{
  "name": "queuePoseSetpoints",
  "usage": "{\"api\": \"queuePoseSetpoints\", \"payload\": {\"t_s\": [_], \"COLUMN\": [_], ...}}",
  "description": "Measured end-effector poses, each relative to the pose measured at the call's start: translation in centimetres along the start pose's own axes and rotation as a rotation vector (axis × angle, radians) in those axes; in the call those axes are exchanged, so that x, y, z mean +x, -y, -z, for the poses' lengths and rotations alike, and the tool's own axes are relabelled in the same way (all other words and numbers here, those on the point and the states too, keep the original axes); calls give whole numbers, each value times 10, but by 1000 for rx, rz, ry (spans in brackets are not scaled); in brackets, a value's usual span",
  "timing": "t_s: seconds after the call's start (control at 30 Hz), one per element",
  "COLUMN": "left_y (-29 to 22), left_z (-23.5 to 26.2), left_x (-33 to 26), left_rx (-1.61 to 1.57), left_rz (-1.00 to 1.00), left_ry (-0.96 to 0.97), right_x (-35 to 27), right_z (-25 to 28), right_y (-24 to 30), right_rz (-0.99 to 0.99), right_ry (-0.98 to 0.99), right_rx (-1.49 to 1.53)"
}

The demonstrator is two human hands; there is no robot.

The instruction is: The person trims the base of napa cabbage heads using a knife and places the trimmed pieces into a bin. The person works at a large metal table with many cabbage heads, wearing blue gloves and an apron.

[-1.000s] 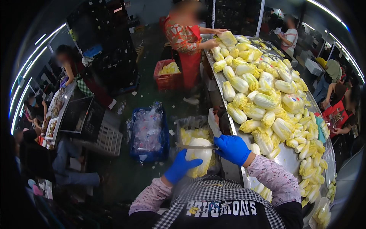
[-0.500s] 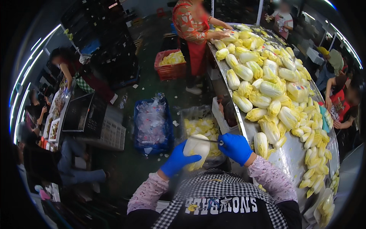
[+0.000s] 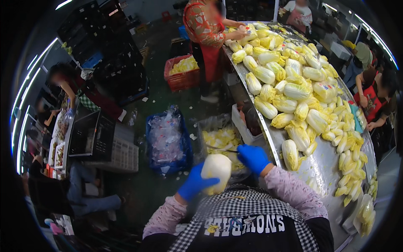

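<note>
My left hand [image 3: 192,184], in a blue glove, grips a napa cabbage [image 3: 216,169] in front of my apron. Its white base is turned up and its yellowish leaves point down. My right hand [image 3: 253,159], gloved in blue too, is closed around the handle of a knife [image 3: 222,148]. The blade points left, just beyond the cabbage and apart from it. Beneath the knife is a plastic-lined container of yellow leaf trimmings [image 3: 218,137].
To my right, a metal table [image 3: 315,169] bears a heap of napa cabbages [image 3: 297,93]. A blue crate [image 3: 169,167] of clear plastic bags stands on the floor at left. Beyond is a red basket [image 3: 181,82] of leaves beside a co-worker [image 3: 205,29]. Other people work around the edges.
The knife has moved off the cabbage's base to beyond it, with my right hand shifting slightly forward. The cabbage has tilted a little, its cut base showing more fully.
</note>
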State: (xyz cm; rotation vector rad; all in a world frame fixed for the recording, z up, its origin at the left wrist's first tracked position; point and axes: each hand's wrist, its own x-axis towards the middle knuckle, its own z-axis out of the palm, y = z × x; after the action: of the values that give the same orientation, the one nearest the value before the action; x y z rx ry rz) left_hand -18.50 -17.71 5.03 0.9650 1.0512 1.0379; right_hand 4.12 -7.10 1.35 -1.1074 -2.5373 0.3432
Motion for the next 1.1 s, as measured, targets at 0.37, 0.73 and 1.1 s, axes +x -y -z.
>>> {"api": "queuePoseSetpoints", "payload": {"t_s": [0.37,0.73,1.1], "left_y": [3,10,-3], "left_z": [15,7,-11], "left_x": [12,14,19], "left_rx": [171,82,237], "left_rz": [-23,33,-149], "left_ry": [-17,-15,-90], "right_x": [-3,-5,-48], "right_z": [40,5,-48], "right_y": [34,10,-42], "right_rz": [93,83,-661], "right_ry": [-11,14,240], "right_rx": [47,41,580]}}
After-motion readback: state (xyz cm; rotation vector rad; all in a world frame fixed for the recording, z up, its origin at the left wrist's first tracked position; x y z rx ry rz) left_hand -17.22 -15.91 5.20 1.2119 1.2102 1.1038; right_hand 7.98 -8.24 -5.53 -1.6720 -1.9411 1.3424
